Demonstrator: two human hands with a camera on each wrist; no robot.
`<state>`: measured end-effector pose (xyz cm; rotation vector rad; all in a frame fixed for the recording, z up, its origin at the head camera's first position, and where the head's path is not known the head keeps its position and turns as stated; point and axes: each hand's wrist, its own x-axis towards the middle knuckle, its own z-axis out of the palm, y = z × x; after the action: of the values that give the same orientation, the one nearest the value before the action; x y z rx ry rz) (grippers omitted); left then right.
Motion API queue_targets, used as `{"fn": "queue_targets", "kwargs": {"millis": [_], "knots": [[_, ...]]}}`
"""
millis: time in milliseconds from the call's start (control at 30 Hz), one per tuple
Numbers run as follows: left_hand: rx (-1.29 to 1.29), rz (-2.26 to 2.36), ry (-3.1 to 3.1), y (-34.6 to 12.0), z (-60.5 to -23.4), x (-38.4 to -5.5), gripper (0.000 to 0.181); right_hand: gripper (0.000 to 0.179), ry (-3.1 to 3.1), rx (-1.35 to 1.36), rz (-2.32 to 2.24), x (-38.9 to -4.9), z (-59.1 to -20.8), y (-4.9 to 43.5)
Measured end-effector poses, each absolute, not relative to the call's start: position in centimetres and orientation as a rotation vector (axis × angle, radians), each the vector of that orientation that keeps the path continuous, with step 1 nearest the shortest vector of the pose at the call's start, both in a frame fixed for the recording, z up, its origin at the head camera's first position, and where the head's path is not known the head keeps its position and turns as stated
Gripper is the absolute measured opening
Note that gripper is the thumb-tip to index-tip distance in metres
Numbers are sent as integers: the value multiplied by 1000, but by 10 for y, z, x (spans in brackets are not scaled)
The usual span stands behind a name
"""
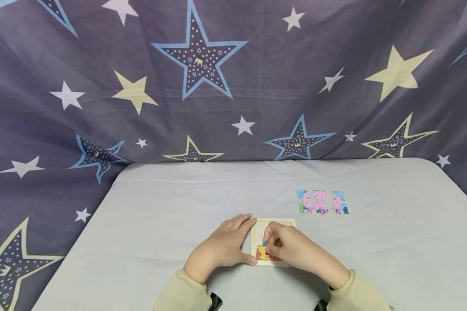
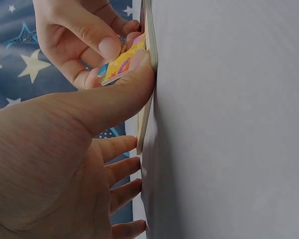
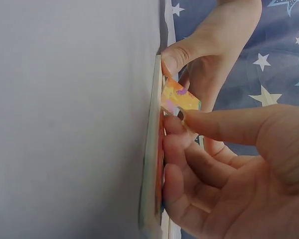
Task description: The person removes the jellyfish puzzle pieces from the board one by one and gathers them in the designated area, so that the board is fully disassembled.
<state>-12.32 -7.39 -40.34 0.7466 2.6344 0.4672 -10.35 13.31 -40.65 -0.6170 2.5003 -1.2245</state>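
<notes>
A shallow wooden puzzle tray [image 1: 277, 220] lies on the white surface in front of the person. The right hand [image 1: 293, 246] pinches a yellow jigsaw piece [image 3: 179, 94] between thumb and fingers. In both wrist views this piece stands tilted, its lower edge at the left end of the tray. Several other coloured pieces lie along the tray's near side, mostly hidden under the right hand. The left hand [image 1: 227, 242] spreads along the tray's left side, its thumb at the near corner and fingertips by the far corner. In the left wrist view the left thumb [image 2: 124, 94] overlaps the piece.
Beyond the tray to the right lie several joined or closely set puzzle pieces [image 1: 321, 202] with pink cartoon figures on blue. A pale cloth covers the tabletop [image 1: 159, 207]. Behind its far edge hangs a dark curtain [image 1: 257, 86] printed with stars.
</notes>
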Motion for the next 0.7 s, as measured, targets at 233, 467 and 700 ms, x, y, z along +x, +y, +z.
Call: {"fn": "queue_targets", "kwargs": {"millis": [233, 467, 700], "knots": [[745, 470, 2632, -73, -402, -123, 97, 13, 2451, -634, -1258, -104, -405, 135], [742, 467, 2635, -73, -402, -123, 97, 13, 2404, -636, -1294, -106, -403, 138], [750, 467, 2639, -73, -402, -123, 98, 13, 2347, -698, -1354, -108, -399, 143]]}}
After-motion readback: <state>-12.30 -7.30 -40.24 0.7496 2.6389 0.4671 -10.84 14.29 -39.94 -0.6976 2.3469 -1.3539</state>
